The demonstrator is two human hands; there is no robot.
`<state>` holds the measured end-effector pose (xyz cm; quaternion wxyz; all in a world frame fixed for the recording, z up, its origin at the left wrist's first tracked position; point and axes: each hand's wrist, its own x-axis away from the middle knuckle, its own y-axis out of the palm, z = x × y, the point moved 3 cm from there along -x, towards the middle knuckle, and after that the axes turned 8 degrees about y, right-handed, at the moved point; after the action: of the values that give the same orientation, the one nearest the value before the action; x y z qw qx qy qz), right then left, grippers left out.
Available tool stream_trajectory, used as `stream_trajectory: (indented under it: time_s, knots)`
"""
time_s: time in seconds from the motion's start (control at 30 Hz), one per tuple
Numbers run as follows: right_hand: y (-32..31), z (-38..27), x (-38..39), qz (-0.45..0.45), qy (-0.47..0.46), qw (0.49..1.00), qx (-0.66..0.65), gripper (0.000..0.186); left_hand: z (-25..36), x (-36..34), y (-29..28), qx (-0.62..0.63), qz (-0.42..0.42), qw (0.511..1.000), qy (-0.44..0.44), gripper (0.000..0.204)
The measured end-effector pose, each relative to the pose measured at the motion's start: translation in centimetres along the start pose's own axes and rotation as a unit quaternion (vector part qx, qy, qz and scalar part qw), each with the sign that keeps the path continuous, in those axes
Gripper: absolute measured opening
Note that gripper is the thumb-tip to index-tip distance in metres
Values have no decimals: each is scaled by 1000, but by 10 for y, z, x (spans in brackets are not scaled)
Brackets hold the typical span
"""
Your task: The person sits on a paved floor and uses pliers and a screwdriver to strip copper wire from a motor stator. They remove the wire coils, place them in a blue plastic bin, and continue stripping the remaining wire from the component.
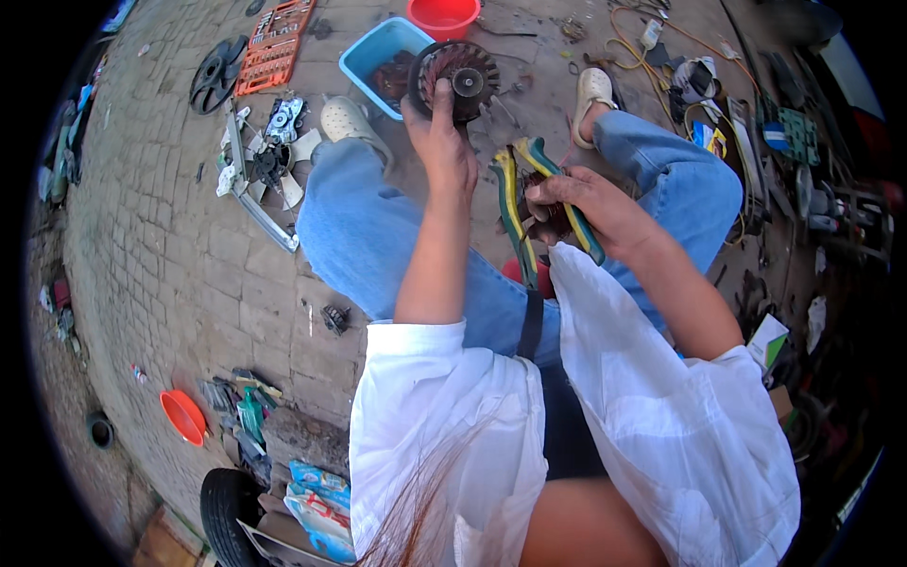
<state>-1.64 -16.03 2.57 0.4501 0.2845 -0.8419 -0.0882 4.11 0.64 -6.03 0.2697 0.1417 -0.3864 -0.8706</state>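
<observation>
My left hand is closed round the edge of a round motor core with reddish copper windings and a metal hub at its centre. The thumb lies on its face, while the other fingers are hidden beneath. In my right hand is a pair of pliers with green and yellow handles, spread apart over my lap. I cannot make out the jaws clearly. The pliers are below and to the right of the motor core, apart from it.
Beyond the motor core stand a light blue basin with dark parts inside and a red basin. An orange tool case, a black fan and a metal window-regulator-like frame lie left. Cables and scrap clutter the right.
</observation>
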Motion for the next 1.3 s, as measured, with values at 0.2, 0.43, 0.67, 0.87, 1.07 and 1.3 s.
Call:
stream_trajectory:
  time_s: [0.2,0.43,0.67,0.87,1.07,1.3]
  knots:
    - [-4,-9,2,15,30,999,32,26,7,-1,4,-54,-45,997,37,48]
    - [-6,-12,3,24,68,997,14,27,10,-2,4,-164,-88,979,82,42]
    - [-3,-18,9,4,60,997,-46,22,15,0,8,-196,-111,971,79,41]
    - [-7,-27,18,49,9,980,-193,27,15,1,13,-198,-174,962,67,41]
    - [-3,-11,16,-60,-51,969,-232,28,4,5,18,-205,-214,953,61,40]
    - [5,20,2,-38,-97,957,-272,27,-12,10,20,-234,-204,949,50,37]
